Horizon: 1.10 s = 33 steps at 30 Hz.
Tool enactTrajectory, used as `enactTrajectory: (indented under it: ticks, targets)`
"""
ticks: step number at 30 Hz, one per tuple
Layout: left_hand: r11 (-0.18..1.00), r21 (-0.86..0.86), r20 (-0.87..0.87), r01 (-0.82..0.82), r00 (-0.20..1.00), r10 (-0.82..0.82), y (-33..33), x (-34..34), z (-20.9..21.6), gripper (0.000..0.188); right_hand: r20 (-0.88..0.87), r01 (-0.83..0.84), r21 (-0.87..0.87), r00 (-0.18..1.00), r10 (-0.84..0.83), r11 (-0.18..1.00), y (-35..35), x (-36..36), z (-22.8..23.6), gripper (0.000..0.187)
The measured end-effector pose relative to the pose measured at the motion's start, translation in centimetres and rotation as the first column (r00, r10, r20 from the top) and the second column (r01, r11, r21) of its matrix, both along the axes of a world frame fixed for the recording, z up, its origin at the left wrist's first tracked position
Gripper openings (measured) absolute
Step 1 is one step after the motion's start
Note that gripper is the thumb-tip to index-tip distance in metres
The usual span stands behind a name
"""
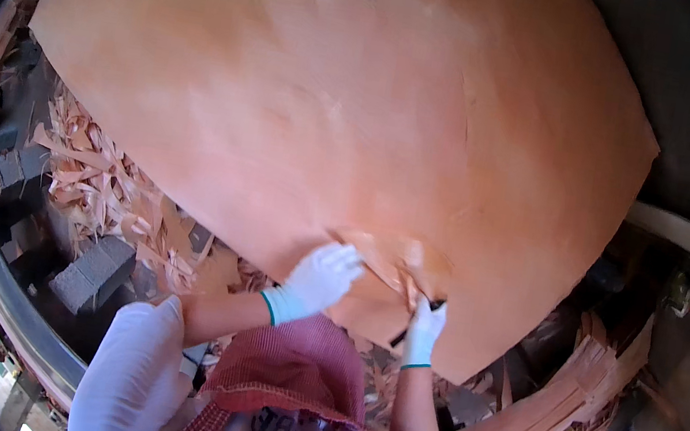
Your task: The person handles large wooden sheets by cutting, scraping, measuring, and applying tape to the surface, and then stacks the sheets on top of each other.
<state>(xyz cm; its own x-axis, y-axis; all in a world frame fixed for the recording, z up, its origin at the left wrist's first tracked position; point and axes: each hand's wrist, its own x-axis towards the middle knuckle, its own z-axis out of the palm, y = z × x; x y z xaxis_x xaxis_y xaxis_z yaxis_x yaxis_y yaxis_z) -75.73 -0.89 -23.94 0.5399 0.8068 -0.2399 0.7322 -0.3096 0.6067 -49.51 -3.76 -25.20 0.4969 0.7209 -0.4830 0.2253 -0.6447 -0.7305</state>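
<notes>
A large, thin orange-brown sheet of wood veneer point(333, 116) spreads out in front of me. At its near part a curved, shiny strip of veneer point(387, 262) stands loose from the surface. My left hand point(319, 279), in a white glove with a green cuff, is closed at the left end of this strip, its fingertips against the edge. In a matching glove, my right hand point(425, 327) grips a black-handled tool point(399, 339), its fingers by the strip's right end. The tool's working end is hidden, so its kind cannot be told.
Torn veneer scraps point(102, 170) lie heaped below the sheet on the left, by grey blocks point(93, 274). A metal rail point(18, 314) curves along the left side. Long veneer lengths point(525, 412) are stacked at the lower right. The sheet's near edge lies close to my red apron point(292, 359).
</notes>
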Motion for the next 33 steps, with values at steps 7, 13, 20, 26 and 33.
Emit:
enactTrajectory:
  ticks: [7,13,20,26,33]
  targets:
    - [0.905,-0.246,-0.357,0.346,0.836,-0.416,-8.5,3.0,-6.4,0.068,0.615,0.042,-0.615,0.650,0.446,0.788,-22.5,19.0,8.5,0.029]
    - [0.877,-0.432,-0.460,0.211,0.785,-0.415,-7.2,5.6,-11.9,0.058,0.609,0.239,-0.689,0.704,0.367,0.684,-35.2,22.5,12.3,0.022]
    - [0.935,-0.353,-0.260,-0.012,0.962,-0.086,-7.9,2.7,-10.1,0.035,0.285,-0.195,-0.783,0.731,0.620,0.590,-36.2,18.0,8.2,0.031]
    - [0.988,-0.057,-0.367,-0.146,0.923,0.115,-15.2,-3.5,-7.4,0.019,-0.036,-0.344,-0.920,0.550,0.835,0.187,-39.0,15.8,8.7,0.033]
    - [0.985,-0.037,-0.169,0.167,0.971,-0.171,-16.9,3.5,-7.5,0.023,0.062,-0.307,-0.924,0.468,0.881,0.228,-37.0,20.7,10.1,0.034]
